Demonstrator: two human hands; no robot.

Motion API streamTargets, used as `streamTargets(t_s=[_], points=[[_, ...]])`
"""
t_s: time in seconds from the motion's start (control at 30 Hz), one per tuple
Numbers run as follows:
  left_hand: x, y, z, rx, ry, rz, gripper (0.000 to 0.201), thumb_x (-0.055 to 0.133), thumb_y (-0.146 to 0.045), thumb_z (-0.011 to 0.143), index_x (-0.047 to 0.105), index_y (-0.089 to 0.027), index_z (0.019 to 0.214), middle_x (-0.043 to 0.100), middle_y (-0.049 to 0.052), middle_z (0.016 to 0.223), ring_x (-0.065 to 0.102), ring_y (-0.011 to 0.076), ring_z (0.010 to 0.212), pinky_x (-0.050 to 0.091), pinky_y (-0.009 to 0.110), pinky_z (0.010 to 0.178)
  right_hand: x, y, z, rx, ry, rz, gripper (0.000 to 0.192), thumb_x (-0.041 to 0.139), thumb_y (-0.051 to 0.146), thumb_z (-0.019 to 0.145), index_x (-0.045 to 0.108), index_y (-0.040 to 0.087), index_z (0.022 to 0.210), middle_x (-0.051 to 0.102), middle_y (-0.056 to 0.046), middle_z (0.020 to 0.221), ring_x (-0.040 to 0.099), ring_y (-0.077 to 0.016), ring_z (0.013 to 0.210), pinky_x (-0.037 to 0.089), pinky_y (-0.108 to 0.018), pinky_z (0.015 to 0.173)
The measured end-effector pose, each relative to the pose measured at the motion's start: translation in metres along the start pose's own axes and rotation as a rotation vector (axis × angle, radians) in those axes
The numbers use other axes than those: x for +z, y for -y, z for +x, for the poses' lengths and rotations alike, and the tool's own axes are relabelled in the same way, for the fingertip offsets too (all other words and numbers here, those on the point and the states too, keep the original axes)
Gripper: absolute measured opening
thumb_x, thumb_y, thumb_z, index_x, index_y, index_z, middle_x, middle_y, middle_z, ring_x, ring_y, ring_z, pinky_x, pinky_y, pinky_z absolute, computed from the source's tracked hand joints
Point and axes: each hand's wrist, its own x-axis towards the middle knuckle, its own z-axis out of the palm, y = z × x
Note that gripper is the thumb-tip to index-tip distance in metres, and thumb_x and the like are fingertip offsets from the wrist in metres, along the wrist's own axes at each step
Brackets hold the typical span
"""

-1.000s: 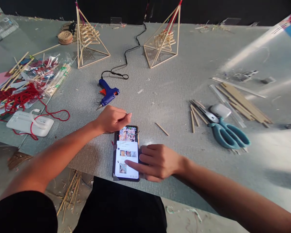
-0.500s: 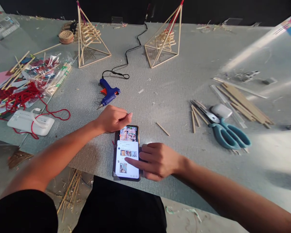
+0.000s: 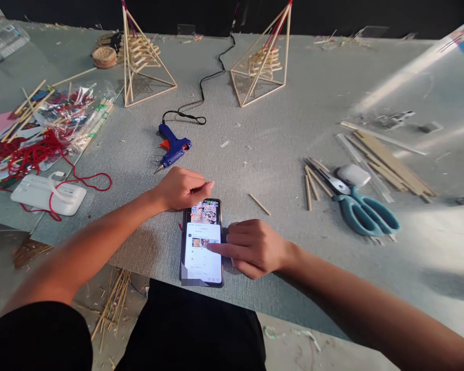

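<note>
A smartphone [image 3: 203,260] with a lit screen lies flat near the table's front edge. Small pictures and lines of text fill its screen. My right hand [image 3: 255,248] is over the phone's right side, index finger stretched out to the screen and the other fingers curled, holding nothing. At the phone's top end, my left hand [image 3: 183,188] rests on the table as a loose fist, with nothing seen in it. Just beyond that fist lies a blue hot glue gun [image 3: 174,147], nozzle toward me. A short wooden stick [image 3: 259,204] lies right of the phone.
Two stick pyramid frames, one left [image 3: 150,95] and one right [image 3: 263,97], stand at the back. Teal-handled scissors [image 3: 365,214], a white case [image 3: 353,175] and wooden strips [image 3: 394,162] lie right. Red yarn [image 3: 42,149] and a white power bank [image 3: 48,196] lie left.
My right index finger has moved up the phone screen. The lower part of the page now shows text lines where a picture was. My left hand has stayed nearly still.
</note>
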Motion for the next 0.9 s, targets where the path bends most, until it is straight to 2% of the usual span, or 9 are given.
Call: streamTargets(t_s=[0.17,0.43,0.5,0.57,0.67,0.9], points=[[0.0007,0.0,-0.0005,0.011,-0.043,-0.004,0.054,0.047,-0.033,0.104,0.044,-0.02,0.052,0.038,-0.005,0.049,0.036,0.0094,0.049,0.03,0.03,0.053,0.0001,0.0002,-0.0003,-0.001,-0.015,-0.001,0.044,0.026,0.03,0.111,0.061,0.013,0.132,0.058,0.001,0.067,0.05,-0.0167,0.055,0.038,-0.033,0.053],[0.0014,0.0003,-0.0002,0.011,-0.037,0.003,0.053,0.048,-0.031,0.103,0.042,-0.021,0.052,0.038,-0.005,0.05,0.037,0.0098,0.05,0.032,0.031,0.054,0.0005,0.0006,-0.003,-0.035,-0.003,0.02,0.035,0.04,0.028,0.104,0.068,0.016,0.121,0.057,0.002,0.065,0.051,-0.016,0.055,0.04,-0.033,0.054],[0.0019,0.0008,-0.0005,0.015,-0.051,0.006,0.053,0.048,-0.031,0.103,0.042,-0.021,0.052,0.04,-0.005,0.05,0.038,0.0098,0.05,0.032,0.031,0.054,0.0015,0.0009,-0.0018,0.055,-0.036,-0.021,0.034,0.043,0.026,0.102,0.068,0.016,0.122,0.061,0.001,0.066,0.053,-0.0154,0.056,0.04,-0.032,0.054],[0.0023,0.0013,-0.0006,0.014,-0.062,0.008,0.053,0.048,-0.032,0.103,0.043,-0.021,0.052,0.041,-0.005,0.05,0.039,0.0097,0.05,0.033,0.03,0.054,0.0027,0.0011,-0.0008,0.212,-0.062,-0.079,0.035,0.044,0.021,0.1,0.069,0.015,0.124,0.065,0.0,0.07,0.058,-0.0145,0.057,0.042,-0.03,0.055],[0.0024,0.0015,-0.0004,0.009,-0.065,0.01,0.053,0.047,-0.032,0.103,0.045,-0.021,0.052,0.042,-0.004,0.05,0.04,0.0097,0.05,0.034,0.03,0.054,0.0044,0.0016,-0.0005,0.38,-0.059,-0.137,0.038,0.046,0.015,0.097,0.071,0.016,0.125,0.071,0.0,0.074,0.061,-0.0135,0.059,0.044,-0.029,0.056],[0.003,0.0021,-0.0003,0.026,-0.088,0.02,0.053,0.048,-0.031,0.103,0.045,-0.02,0.052,0.043,-0.004,0.049,0.04,0.0095,0.049,0.034,0.03,0.054,0.0041,0.0035,-0.0001,0.37,-0.065,-0.14,0.037,0.044,0.014,0.098,0.062,0.015,0.131,0.066,0.003,0.068,0.057,-0.012,0.053,0.042,-0.028,0.054]])
